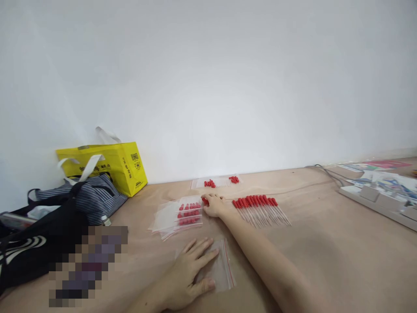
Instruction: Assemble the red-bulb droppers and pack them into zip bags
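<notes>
My left hand [192,269] lies flat with its fingers spread on a clear zip bag [223,267] that has a red seal line. Farther forward, my right hand [214,205] curls its fingers over small red rubber bulbs [205,201]; how many are under the fingers is hidden. Left of it lies a fanned stack of clear zip bags [166,217], some with red bulbs [189,214] inside. To its right is a row of thin, pointed clear droppers [260,213] topped with red bulbs.
By the wall, more red bulbs [209,184] lie on clear bags [223,182]. At left stand a yellow bag [130,169], a striped bag [100,195] and a black bag [42,248], beside a pixelated patch. A white power strip [378,202] and papers [387,178] lie right.
</notes>
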`<state>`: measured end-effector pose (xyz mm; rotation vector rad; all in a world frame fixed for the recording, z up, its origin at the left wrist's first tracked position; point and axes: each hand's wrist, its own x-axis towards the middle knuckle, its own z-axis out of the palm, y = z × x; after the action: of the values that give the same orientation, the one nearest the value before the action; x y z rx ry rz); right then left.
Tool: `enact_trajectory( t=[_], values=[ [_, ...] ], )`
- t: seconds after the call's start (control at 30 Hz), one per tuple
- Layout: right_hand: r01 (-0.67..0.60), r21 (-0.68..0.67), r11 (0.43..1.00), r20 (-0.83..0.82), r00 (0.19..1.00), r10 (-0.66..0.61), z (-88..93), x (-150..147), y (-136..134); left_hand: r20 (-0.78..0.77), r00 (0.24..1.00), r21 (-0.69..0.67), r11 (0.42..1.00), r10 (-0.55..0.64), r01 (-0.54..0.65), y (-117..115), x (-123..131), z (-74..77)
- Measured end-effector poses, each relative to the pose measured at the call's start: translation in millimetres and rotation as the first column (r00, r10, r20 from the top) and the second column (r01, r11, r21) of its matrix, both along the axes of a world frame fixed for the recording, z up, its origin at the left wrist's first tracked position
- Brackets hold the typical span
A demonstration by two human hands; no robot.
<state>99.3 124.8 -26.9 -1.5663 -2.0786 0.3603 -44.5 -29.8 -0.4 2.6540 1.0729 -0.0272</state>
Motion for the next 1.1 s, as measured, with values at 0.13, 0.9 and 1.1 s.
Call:
enact_trajectory(
  t=[0.13, 0.9, 1.1],
  values=[
    [0.066, -0.015, 0.998, -0.016, 0.998, -0.066, -3.4, 3.9, -6.2, 0.031, 0.999, 0.015, 1.000, -0.014, 0.014, 2.2, -1.8, -5.0],
    [0.198, 0.333, 0.922, -0.370, 0.927, -0.065, 1.8, 85.4, -81.0, 0.105, 0.992, 0.087, 0.993, 0.072, -0.081, 3.1, 18.0, -5.9],
    [0.274, 0.241, 0.931, -0.810, 0.585, 0.038, -4.2, 132.0, -110.1, 0.140, 0.989, 0.085, 0.995, 0.046, -0.058, 6.7, 31.0, -5.5]
  ],
)
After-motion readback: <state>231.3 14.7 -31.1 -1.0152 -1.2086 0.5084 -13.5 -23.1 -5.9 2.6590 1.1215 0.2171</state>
